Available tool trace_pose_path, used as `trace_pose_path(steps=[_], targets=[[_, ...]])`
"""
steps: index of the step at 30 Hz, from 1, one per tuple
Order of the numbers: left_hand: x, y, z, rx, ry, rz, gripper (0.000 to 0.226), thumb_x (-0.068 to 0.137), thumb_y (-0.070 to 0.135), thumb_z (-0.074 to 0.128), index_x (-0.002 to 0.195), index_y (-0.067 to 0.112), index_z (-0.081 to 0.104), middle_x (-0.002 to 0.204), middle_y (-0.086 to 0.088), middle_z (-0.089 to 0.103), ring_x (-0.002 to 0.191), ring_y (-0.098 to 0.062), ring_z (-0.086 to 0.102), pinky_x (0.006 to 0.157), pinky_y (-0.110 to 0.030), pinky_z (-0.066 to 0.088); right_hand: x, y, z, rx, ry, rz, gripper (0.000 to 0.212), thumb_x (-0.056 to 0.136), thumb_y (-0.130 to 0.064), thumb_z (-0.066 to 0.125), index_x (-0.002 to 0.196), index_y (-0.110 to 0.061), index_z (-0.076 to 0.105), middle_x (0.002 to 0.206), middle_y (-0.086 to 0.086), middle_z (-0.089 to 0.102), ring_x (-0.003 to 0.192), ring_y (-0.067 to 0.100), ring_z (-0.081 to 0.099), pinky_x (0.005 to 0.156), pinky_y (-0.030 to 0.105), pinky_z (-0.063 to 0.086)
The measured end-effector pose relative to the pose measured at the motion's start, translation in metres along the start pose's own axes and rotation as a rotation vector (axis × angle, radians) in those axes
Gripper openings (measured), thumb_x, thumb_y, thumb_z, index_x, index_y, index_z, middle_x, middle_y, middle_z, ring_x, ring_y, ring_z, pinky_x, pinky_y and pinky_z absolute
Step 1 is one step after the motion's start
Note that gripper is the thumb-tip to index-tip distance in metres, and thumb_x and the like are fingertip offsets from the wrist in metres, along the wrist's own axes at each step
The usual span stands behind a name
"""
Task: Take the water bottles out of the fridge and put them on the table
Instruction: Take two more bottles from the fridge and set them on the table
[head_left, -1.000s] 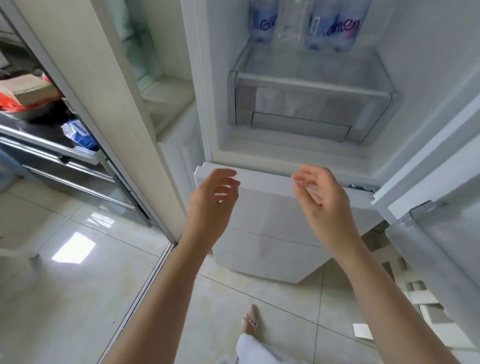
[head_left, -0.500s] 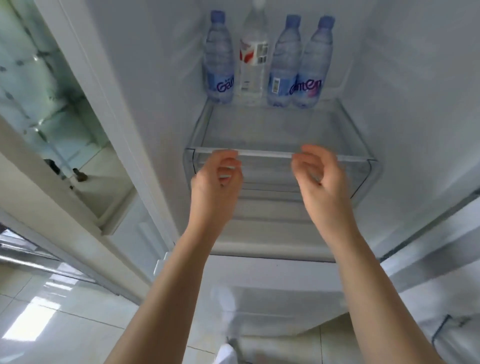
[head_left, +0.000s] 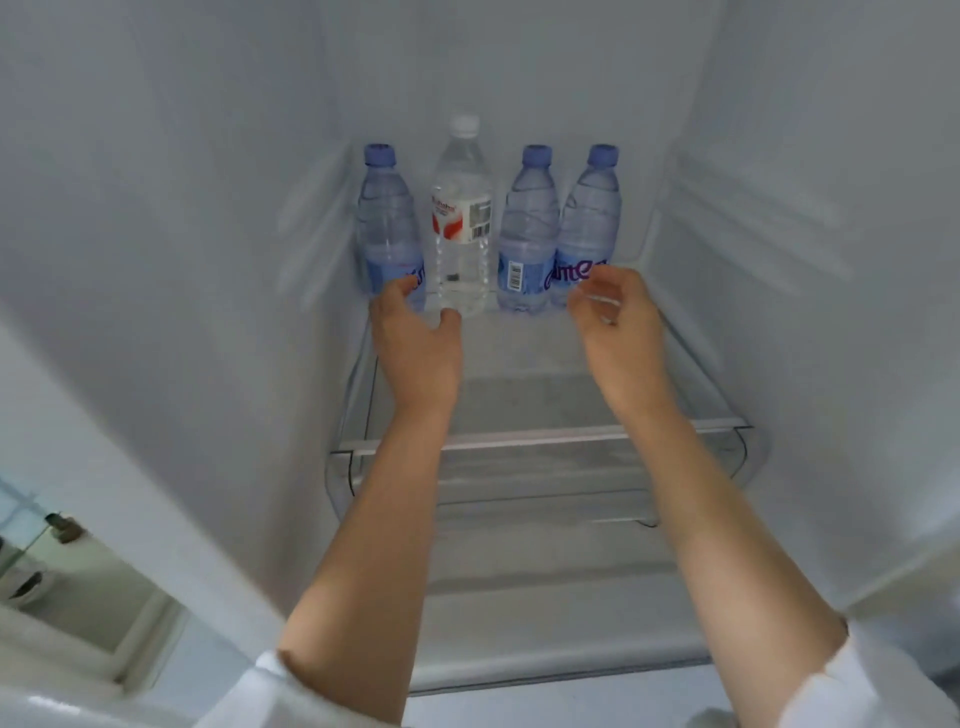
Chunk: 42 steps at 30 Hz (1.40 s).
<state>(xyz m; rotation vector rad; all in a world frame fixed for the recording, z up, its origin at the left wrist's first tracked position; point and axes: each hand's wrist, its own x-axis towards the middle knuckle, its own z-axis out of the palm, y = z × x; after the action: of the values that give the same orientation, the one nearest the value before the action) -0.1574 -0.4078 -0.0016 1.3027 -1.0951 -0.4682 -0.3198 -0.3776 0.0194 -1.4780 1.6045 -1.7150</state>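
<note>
Several water bottles stand in a row at the back of a glass fridge shelf (head_left: 519, 439). From the left: a blue-capped bottle (head_left: 387, 218), a taller clear bottle with a white cap and red-white label (head_left: 462, 208), then two more blue-capped bottles (head_left: 527, 228) (head_left: 592, 218). My left hand (head_left: 415, 338) reaches in with fingers apart, just in front of the leftmost bottle's base. My right hand (head_left: 618, 322) is also open, its fingertips at the label of the rightmost bottle. Neither hand holds anything.
White fridge walls (head_left: 182, 260) close in on both sides. Below the shelf sits a clear drawer (head_left: 545, 499). A glass surface with small objects shows at the lower left (head_left: 67, 561), outside the fridge.
The view has lifted from the fridge's lower front to the shelf. Both hands have moved forward past the shelf edge to the bottles at the back.
</note>
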Motion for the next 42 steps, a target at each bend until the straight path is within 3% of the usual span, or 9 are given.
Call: trace_pose_path(steps=[7, 11, 15, 18, 23, 30, 33, 38, 42], targets=[[0.049, -0.022, 0.025, 0.073, 0.126, -0.014, 0.061, 0.069, 0.009, 0.075, 0.124, -0.001, 0.051, 0.119, -0.020, 0.058, 0.109, -0.032, 0.058, 0.094, -0.041, 0.048, 0.055, 0.025, 0.015, -0.029, 0.043, 0.046, 0.041, 0.083, -0.017, 0.066, 0.119, -0.005, 0.049, 0.111, 0.013, 0.059, 0.098, 0.026, 0.062, 0.090, 0.040, 0.051], [0.070, -0.030, 0.031, 0.104, 0.156, -0.050, 0.057, 0.070, 0.008, 0.075, 0.120, 0.000, 0.051, 0.118, -0.020, 0.061, 0.107, -0.035, 0.060, 0.091, -0.042, 0.049, 0.085, 0.039, 0.021, -0.098, 0.072, 0.087, 0.062, 0.083, -0.013, 0.069, 0.134, 0.003, 0.036, 0.129, 0.022, 0.046, 0.120, 0.030, 0.048, 0.089, 0.019, 0.035], [0.087, -0.037, 0.036, 0.127, 0.175, -0.058, 0.059, 0.068, 0.009, 0.079, 0.118, -0.004, 0.051, 0.120, -0.023, 0.060, 0.110, -0.036, 0.059, 0.090, -0.040, 0.048, 0.108, 0.055, 0.027, -0.117, 0.033, 0.114, 0.078, 0.082, -0.014, 0.072, 0.141, 0.004, 0.025, 0.134, 0.022, 0.046, 0.122, 0.031, 0.050, 0.096, 0.025, 0.037], [0.093, -0.041, 0.040, 0.128, 0.182, -0.017, 0.067, 0.068, 0.012, 0.082, 0.124, -0.004, 0.049, 0.125, -0.022, 0.059, 0.115, -0.035, 0.057, 0.092, -0.034, 0.043, 0.120, 0.066, 0.029, -0.098, -0.003, 0.112, 0.072, 0.077, -0.015, 0.075, 0.133, 0.001, 0.033, 0.126, 0.021, 0.054, 0.115, 0.032, 0.056, 0.092, 0.033, 0.046], [0.099, -0.045, 0.046, 0.099, 0.195, 0.011, 0.073, 0.066, 0.012, 0.085, 0.125, -0.005, 0.045, 0.125, -0.021, 0.059, 0.114, -0.033, 0.058, 0.090, -0.031, 0.043, 0.126, 0.073, 0.032, -0.023, -0.064, 0.111, 0.069, 0.075, -0.011, 0.078, 0.128, 0.000, 0.035, 0.122, 0.013, 0.057, 0.103, 0.018, 0.057, 0.074, 0.013, 0.039], [0.095, -0.043, 0.047, 0.129, 0.250, 0.032, 0.070, 0.061, 0.011, 0.088, 0.116, -0.006, 0.047, 0.119, -0.022, 0.059, 0.110, -0.035, 0.058, 0.089, -0.029, 0.043, 0.125, 0.075, 0.030, 0.000, -0.025, 0.102, 0.066, 0.073, -0.014, 0.081, 0.122, -0.002, 0.038, 0.119, 0.013, 0.059, 0.099, 0.020, 0.059, 0.078, 0.023, 0.044], [0.087, -0.040, 0.041, 0.166, 0.256, 0.004, 0.068, 0.058, 0.019, 0.089, 0.111, -0.002, 0.052, 0.111, -0.018, 0.063, 0.103, -0.035, 0.060, 0.082, -0.031, 0.045, 0.120, 0.075, 0.029, 0.011, 0.021, 0.095, 0.066, 0.072, -0.013, 0.082, 0.120, -0.004, 0.038, 0.115, 0.011, 0.059, 0.096, 0.020, 0.060, 0.075, 0.022, 0.044], [0.064, -0.034, 0.031, 0.221, 0.261, 0.041, 0.062, 0.052, 0.027, 0.086, 0.102, -0.001, 0.062, 0.099, -0.017, 0.063, 0.094, -0.033, 0.058, 0.075, -0.034, 0.045, 0.099, 0.071, 0.018, 0.032, 0.070, 0.059, 0.064, 0.071, -0.014, 0.082, 0.119, -0.006, 0.040, 0.107, 0.006, 0.059, 0.091, 0.018, 0.059, 0.061, 0.001, 0.040], [0.045, -0.032, 0.020, 0.154, 0.244, -0.025, 0.064, 0.044, 0.048, 0.074, 0.093, 0.009, 0.062, 0.090, -0.010, 0.067, 0.082, -0.029, 0.064, 0.068, -0.041, 0.056, 0.077, 0.064, 0.004, 0.065, 0.118, 0.039, 0.063, 0.069, -0.015, 0.083, 0.118, -0.009, 0.043, 0.106, 0.003, 0.060, 0.092, 0.018, 0.061, 0.068, 0.005, 0.043]])
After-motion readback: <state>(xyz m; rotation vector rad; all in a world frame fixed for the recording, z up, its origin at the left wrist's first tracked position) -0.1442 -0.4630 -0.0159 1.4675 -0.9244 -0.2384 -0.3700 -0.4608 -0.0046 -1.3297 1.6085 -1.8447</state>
